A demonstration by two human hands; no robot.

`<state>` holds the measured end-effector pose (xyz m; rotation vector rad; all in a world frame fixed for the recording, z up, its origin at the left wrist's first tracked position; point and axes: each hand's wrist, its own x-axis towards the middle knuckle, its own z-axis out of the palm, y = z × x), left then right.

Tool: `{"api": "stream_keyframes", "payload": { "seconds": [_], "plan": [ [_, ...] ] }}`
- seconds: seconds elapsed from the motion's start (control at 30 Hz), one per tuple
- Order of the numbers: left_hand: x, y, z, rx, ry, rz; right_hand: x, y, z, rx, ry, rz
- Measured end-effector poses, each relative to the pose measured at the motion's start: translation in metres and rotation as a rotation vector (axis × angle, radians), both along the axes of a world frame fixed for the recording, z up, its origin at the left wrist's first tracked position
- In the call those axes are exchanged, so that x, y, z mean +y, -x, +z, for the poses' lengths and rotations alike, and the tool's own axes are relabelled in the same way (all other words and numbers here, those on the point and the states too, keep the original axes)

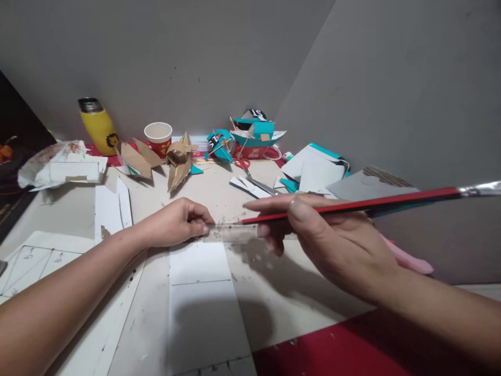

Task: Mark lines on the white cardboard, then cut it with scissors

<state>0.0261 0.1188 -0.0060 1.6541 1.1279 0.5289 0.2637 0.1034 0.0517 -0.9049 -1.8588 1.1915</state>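
Observation:
My left hand (178, 223) is closed, its fingertips pinching the left end of a clear plastic ruler (230, 233). The ruler lies across the top of a white paper strip (201, 292) marked with pencil lines. Over the ruler's right part my right hand (324, 237) grips a red and black pencil (352, 206), held nearly level, its tip pointing left at the ruler and its metal end reaching the right edge of the view.
Scissors with red handles (250, 177) lie beyond the ruler. At the back stand a yellow bottle (98, 127), a red paper cup (158, 137), cardboard models (178, 162) and teal paper models (252, 133). White card sheets (313, 169) lie right; a drawn sheet (27, 263) left.

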Motion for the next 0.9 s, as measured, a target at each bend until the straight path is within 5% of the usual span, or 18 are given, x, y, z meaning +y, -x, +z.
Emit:
{"api": "stream_keyframes", "payload": {
  "seconds": [0.37,0.9],
  "plan": [
    [0.003,0.002,-0.008,-0.037,-0.036,-0.026,-0.023,0.031,-0.070,0.183,0.507,-0.097],
    [0.002,-0.001,-0.003,-0.042,-0.047,-0.025,-0.021,0.032,-0.087,0.003,0.362,-0.055]
  ]
}}
